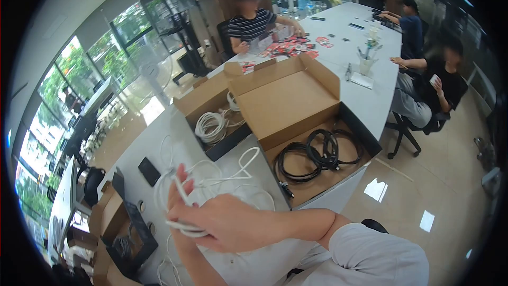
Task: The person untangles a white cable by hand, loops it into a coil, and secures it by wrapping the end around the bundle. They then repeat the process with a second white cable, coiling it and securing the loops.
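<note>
My right hand [230,222] crosses over my left hand [175,193] above the white table. Both are closed on a white cable [182,226], which is looped around the left hand's fingers. The left palm is mostly hidden behind the right hand, and the loops are slightly blurred. More white cable [248,164] lies loose on the table beyond my hands. To their right, an open cardboard box [288,100] holds several coiled black cables [299,161]. Behind it, a second box [227,148] contains coiled white cables [210,127].
A black phone-like object [149,171] lies left of my hands. Another open box [135,243] at lower left holds a grey cable [123,246]. Across the table, a person [254,26] sits by red cards [288,47]. Two people sit at the right; a pen cup [365,63] stands nearby.
</note>
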{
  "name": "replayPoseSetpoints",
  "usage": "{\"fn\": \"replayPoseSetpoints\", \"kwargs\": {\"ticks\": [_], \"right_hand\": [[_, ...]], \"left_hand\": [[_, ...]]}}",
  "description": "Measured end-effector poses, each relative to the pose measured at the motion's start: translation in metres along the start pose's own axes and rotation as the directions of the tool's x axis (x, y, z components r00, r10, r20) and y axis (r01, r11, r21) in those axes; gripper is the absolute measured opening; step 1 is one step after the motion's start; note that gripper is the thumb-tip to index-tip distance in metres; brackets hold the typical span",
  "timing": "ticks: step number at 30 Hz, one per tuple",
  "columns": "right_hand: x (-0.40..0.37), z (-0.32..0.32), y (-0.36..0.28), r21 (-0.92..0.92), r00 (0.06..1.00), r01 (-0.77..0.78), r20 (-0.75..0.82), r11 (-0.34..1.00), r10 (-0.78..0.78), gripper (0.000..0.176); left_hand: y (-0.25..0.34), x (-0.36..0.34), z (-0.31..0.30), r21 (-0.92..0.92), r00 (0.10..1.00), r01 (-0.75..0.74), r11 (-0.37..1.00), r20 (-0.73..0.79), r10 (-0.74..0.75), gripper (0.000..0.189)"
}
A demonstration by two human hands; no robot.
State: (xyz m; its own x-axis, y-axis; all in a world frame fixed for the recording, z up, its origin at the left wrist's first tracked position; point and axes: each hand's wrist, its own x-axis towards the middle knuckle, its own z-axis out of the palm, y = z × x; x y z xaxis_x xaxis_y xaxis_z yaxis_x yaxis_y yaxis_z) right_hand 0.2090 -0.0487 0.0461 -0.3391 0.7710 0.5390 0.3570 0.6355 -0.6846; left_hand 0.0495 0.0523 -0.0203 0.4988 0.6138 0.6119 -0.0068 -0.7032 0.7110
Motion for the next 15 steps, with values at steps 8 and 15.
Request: {"fn": "replayPoseSetpoints", "kwargs": {"ticks": [8,15], "right_hand": [[-0.001,0.0,0.0,0.26,0.987,0.038,-0.162,0.965,0.005,0.085],[-0.003,-0.004,0.007,0.125,0.965,0.186,-0.212,0.975,-0.157,0.076]], "left_hand": [[-0.027,0.006,-0.013,0.127,0.909,0.312,0.942,-0.327,-0.257,0.053],[-0.004,0.014,-0.005,0.198,0.924,0.273,0.942,-0.327,-0.199,0.048]]}}
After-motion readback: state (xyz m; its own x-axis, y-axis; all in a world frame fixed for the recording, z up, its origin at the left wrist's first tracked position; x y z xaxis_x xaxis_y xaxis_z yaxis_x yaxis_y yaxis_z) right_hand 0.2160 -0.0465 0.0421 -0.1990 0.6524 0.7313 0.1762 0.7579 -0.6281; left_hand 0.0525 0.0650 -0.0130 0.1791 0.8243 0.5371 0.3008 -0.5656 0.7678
